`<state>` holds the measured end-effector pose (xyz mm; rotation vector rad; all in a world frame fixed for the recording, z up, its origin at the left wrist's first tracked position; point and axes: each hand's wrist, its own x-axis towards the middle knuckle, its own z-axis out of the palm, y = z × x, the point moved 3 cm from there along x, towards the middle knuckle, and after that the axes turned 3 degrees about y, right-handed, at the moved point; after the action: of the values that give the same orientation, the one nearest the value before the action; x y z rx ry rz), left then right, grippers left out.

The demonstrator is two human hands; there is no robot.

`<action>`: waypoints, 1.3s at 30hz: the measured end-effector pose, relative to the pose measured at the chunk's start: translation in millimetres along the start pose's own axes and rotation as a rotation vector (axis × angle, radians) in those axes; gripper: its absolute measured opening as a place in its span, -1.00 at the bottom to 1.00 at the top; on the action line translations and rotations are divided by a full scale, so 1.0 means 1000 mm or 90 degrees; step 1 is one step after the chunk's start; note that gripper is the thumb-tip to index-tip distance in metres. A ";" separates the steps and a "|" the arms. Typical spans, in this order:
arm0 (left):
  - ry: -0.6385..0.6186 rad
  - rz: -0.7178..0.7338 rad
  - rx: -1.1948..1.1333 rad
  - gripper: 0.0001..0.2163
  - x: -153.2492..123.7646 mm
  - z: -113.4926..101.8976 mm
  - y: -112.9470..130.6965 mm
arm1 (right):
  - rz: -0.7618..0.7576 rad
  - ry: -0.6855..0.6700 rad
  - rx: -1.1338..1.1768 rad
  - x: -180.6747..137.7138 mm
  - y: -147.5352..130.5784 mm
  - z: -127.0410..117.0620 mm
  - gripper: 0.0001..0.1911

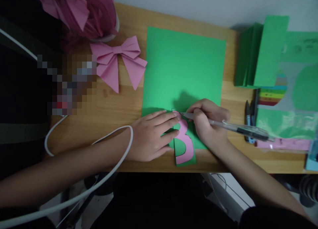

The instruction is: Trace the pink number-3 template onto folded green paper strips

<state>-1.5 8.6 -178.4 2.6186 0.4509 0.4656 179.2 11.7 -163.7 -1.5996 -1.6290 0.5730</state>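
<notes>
A large green sheet of paper [184,67] lies on the wooden desk [119,100]. On its near edge sits a pink cut-out shaped like a letter B or a 3 [185,139], backed by a small green piece. My left hand [151,136] lies flat, fingers stretched out, pressing the pink cut-out from the left. My right hand [208,123] is closed round a clear pen [236,128], whose tip touches the top of the pink cut-out.
A pink paper bow [119,62] lies at the back left, below a heap of pink paper [81,10]. Folded green paper [260,53], coloured sheets [273,93] and scissors [249,114] sit on the right. A white cable [99,186] loops over my left forearm.
</notes>
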 end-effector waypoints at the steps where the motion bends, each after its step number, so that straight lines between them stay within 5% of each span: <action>1: 0.001 0.001 0.001 -0.66 0.000 0.000 0.000 | 0.000 -0.001 0.000 -0.001 0.000 0.000 -0.77; 39: -0.028 0.036 0.049 -0.61 -0.002 0.003 0.002 | -0.021 0.005 -0.051 -0.015 -0.003 -0.007 -0.76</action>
<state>-1.7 5.1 -180.9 2.7168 0.3884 0.4164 181.3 -4.3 -160.6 -1.6273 -1.6878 0.4899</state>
